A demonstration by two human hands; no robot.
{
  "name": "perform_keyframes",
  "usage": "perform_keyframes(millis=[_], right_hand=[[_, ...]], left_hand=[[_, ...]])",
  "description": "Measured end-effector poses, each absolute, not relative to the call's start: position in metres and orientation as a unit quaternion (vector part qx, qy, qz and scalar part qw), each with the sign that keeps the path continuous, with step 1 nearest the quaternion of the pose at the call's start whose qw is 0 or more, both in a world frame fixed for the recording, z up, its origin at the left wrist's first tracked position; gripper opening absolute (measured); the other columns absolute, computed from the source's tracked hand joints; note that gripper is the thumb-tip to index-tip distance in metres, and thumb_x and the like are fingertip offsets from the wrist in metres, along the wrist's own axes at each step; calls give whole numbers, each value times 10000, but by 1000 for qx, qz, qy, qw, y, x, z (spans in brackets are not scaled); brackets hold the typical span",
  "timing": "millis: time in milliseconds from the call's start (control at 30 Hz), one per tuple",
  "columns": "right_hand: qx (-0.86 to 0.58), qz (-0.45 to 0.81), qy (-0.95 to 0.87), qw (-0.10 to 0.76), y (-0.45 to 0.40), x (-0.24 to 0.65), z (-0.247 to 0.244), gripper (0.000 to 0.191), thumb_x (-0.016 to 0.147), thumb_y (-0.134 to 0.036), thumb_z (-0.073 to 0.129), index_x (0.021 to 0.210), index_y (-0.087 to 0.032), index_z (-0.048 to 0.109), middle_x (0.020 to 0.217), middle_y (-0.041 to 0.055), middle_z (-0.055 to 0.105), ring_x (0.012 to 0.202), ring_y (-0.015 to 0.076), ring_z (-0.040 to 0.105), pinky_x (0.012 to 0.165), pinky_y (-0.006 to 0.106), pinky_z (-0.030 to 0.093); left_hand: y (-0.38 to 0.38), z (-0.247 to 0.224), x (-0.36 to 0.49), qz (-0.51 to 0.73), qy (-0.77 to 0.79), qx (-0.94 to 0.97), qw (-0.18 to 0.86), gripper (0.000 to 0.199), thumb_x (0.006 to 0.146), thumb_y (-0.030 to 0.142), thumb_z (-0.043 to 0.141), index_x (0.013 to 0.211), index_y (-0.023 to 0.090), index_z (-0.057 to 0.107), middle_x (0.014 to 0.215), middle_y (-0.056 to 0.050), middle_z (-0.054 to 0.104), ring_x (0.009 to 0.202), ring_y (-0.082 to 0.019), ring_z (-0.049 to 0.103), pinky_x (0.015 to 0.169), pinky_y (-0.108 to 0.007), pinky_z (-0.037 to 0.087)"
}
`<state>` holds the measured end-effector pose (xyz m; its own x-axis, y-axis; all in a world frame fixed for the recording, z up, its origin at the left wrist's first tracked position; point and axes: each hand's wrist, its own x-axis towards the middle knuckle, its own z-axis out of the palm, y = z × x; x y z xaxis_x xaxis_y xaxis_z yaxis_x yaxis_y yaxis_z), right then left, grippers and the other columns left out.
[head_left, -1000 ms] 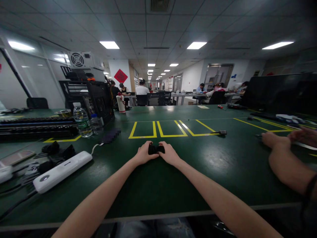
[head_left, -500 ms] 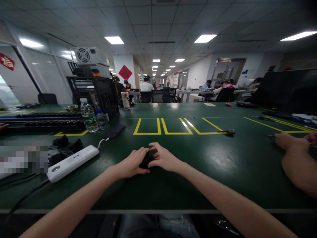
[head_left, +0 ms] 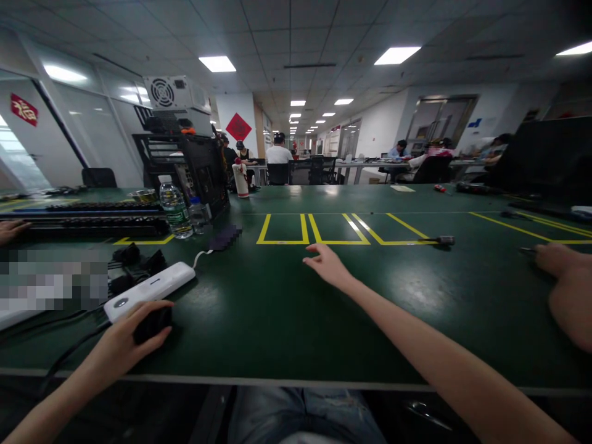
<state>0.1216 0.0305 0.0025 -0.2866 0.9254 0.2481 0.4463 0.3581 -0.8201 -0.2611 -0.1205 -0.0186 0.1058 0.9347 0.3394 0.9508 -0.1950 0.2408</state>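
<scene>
My left hand (head_left: pixel 127 333) is closed round a black rounded object (head_left: pixel 153 323) low over the left part of the green table, just in front of the white power strip (head_left: pixel 150 290). The fingers cover part of the object, and its exact kind cannot be made out. Near the middle, my right hand (head_left: pixel 326 264) is open and holds nothing, its fingertips just short of the yellow tape outlines (head_left: pixel 314 242). A screwdriver (head_left: pixel 441 240) lies across the tape on the right.
Left of the outlines stand a water bottle (head_left: pixel 176 206), a smaller bottle (head_left: pixel 198 216) and an open computer case (head_left: pixel 203 169). Black adapters (head_left: pixel 134 265) lie behind the power strip. Another person's hand (head_left: pixel 557 259) holds a thin tool at the right; another hand (head_left: pixel 12 231) is at far left.
My left hand has carried the black object from the middle to the left, towards me. My right hand has let go of it and moved slightly right and away from me.
</scene>
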Motion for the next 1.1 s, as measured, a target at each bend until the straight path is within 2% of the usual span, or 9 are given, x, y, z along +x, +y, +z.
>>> perform_keyframes(millis=[133,267,467,833,933,1000,1100], right_hand=[[-565,227,-693,386,52,170,-8,240,747,-271,500,959,-161,524,1009,78,545,835,163,560,772,340,456],[-534,246,-720,369,52,178,-15,232,748,-272,496,953,-172,535,1007,62,548,827,145,564,750,316,458],[-523,249,-733,356,52,177,-15,198,741,-247,507,918,-170,552,972,55,559,818,147,562,746,321,449],[-510,234,-751,347,56,181,-21,195,737,-252,505,904,-167,562,930,50,573,807,142,555,739,316,439],[-508,234,-755,341,58,180,-22,196,736,-255,503,900,-165,562,921,47,570,802,138,551,727,306,439],[-508,230,-757,339,59,178,-22,194,734,-260,504,891,-163,565,916,46,565,794,135,547,721,303,438],[-509,225,-758,339,57,170,-21,198,733,-277,505,882,-164,569,922,47,552,778,134,539,709,306,439]], left_hand=[[-124,-29,-277,-222,-648,-727,53,395,722,435,470,1061,245,398,1080,-26,501,1032,-217,454,906,-339,332],[-125,-23,-265,-194,-662,-712,134,367,700,450,454,1019,270,431,1043,-25,523,982,-244,482,881,-380,330],[-136,-5,-244,-136,-735,-658,94,353,751,472,366,1063,305,381,1174,-11,432,922,-229,541,725,-317,437],[-137,-5,-247,-108,-746,-653,75,338,757,472,329,1045,299,373,1195,-8,427,737,-206,596,639,-310,435],[-135,-10,-252,-114,-743,-656,67,298,756,470,354,1008,311,351,1124,13,471,726,-188,586,676,-308,430],[-126,-12,-249,-126,-732,-666,67,291,745,462,387,985,303,342,1019,18,518,798,-199,570,706,-307,425],[-94,-9,-221,-141,-689,-709,52,355,732,456,421,1007,241,359,940,-27,534,851,-223,553,729,-320,419]])
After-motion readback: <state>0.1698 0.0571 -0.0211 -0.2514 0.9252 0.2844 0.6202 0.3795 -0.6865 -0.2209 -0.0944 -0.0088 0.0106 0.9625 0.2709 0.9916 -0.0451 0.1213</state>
